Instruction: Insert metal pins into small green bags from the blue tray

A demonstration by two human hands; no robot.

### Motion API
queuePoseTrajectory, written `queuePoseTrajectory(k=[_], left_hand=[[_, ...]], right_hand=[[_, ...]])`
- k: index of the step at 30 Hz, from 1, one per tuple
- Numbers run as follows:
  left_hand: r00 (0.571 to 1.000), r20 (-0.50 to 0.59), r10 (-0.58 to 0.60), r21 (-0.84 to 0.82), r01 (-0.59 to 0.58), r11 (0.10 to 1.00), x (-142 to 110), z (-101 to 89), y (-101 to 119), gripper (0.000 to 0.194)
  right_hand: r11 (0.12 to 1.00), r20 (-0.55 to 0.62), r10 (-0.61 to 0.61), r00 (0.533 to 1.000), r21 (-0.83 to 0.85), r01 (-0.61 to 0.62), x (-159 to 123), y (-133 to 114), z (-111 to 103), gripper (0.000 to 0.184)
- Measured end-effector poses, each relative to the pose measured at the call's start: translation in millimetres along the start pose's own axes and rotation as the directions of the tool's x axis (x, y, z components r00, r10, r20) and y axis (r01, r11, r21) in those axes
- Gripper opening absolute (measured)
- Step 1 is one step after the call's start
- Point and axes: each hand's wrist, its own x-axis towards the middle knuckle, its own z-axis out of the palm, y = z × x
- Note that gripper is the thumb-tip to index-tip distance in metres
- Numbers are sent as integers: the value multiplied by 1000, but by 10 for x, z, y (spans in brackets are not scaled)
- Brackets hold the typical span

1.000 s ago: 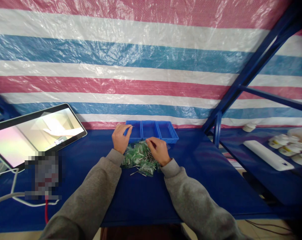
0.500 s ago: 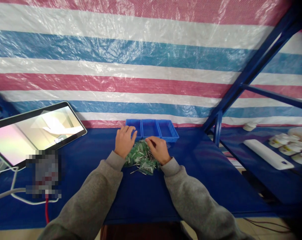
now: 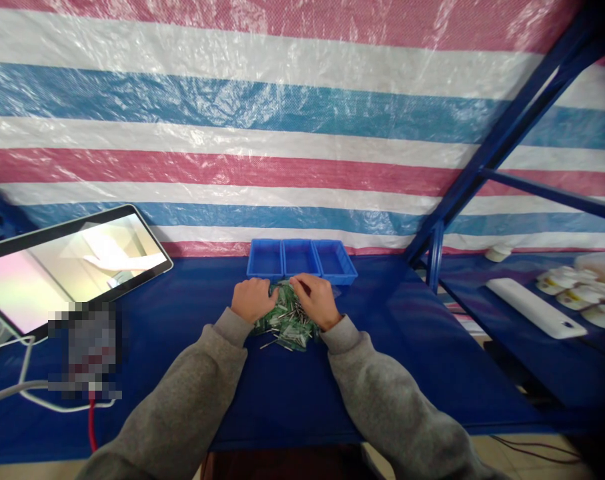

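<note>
A loose heap of green-tinted clear plastic packets and thin metal pins (image 3: 288, 327) lies on the blue table. My left hand (image 3: 253, 300) rests at the heap's far left side with its fingers curled down; what they close on is hidden beneath the hand. On the heap's right side, my right hand (image 3: 318, 302) has thumb and forefinger pinched together, and whatever is between them is too small to make out. Just beyond both hands stand three joined blue bins: a left bin (image 3: 266, 273), a middle bin (image 3: 301, 259) and a right bin (image 3: 338, 275).
A tablet with a lit screen (image 3: 77, 267) leans at the left, with a blurred-out object (image 3: 92, 350) and cables before it. A blue metal frame (image 3: 462, 200) rises at the right. Past it are a long white object (image 3: 535, 308) and several white containers (image 3: 562, 281).
My left hand has come back from over the left bin and down to the heap, its fingers opening and then curling. My right hand has stayed in place, still pinched.
</note>
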Motion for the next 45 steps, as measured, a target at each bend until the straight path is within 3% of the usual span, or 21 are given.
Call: queuePoseTrajectory(k=[10, 14, 18, 22, 32, 45], left_hand=[[998, -55, -11, 2, 11, 1000, -2, 11, 4, 24], [990, -141, 26, -44, -33, 999, -4, -29, 20, 27], [952, -291, 99, -122, -139, 983, -13, -28, 38, 28], [897, -413, 158, -183, -251, 950, 3, 57, 15, 25], [782, -583, 220, -227, -416, 880, 22, 199, -34, 20], [771, -607, 193, -364, -485, 795, -22, 162, -27, 17]], right_hand=[[1000, 6, 12, 1000, 9, -12, 0, 4, 9, 27], [1000, -21, 22, 1000, 22, -22, 2, 8, 6, 27], [996, -104, 56, 993, 72, -48, 17, -11, -15, 24], [995, -71, 37, 997, 92, -30, 18, -27, -19, 25], [993, -49, 1, 999, 114, 5, 6, -12, -19, 20], [998, -48, -25, 999, 60, 28, -6, -8, -17, 25]])
